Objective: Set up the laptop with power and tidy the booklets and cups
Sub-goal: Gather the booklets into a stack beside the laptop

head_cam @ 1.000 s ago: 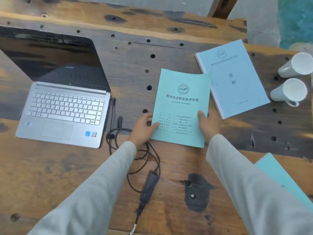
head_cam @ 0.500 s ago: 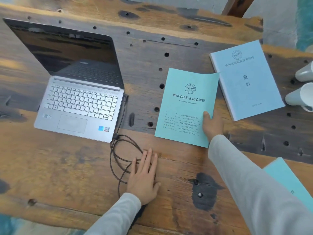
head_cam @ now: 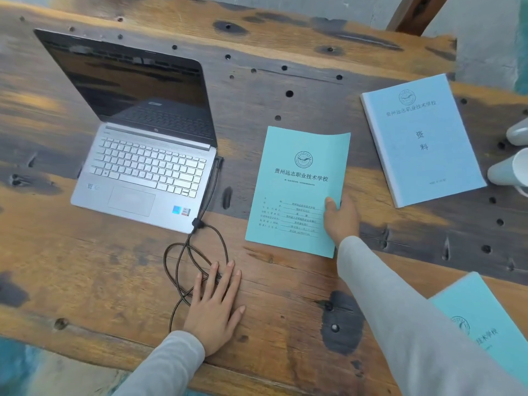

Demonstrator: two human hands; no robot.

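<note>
Right grip point(head_cam: 340, 221) is closed on the near right edge of the thin teal booklet point(head_cam: 297, 190). The thumb is laid on the cover, and the fingers, hidden from view, are judged to be underneath. Left grip point(head_cam: 214, 307) is spread flat with straight fingers and pressed on the tabletop point(head_cam: 285, 310), across the loops of the power cable point(head_cam: 197, 252). That cable is run up to the right side of the open laptop point(head_cam: 148, 167).

The thin teal booklet is laid between the laptop and the thick blue booklet point(head_cam: 420, 138), apart from both. Its far right corner is curled up, so it is judged light and limp. Sagging is to be expected if it is lifted by one edge, so support from below or a hold nearer the spine would be better advised. The paper cover is judged easily creased.

Two white cups point(head_cam: 511, 170) are seen lying on their sides at the right edge. A second teal booklet point(head_cam: 480, 324) is partly seen beside the right sleeve.
</note>
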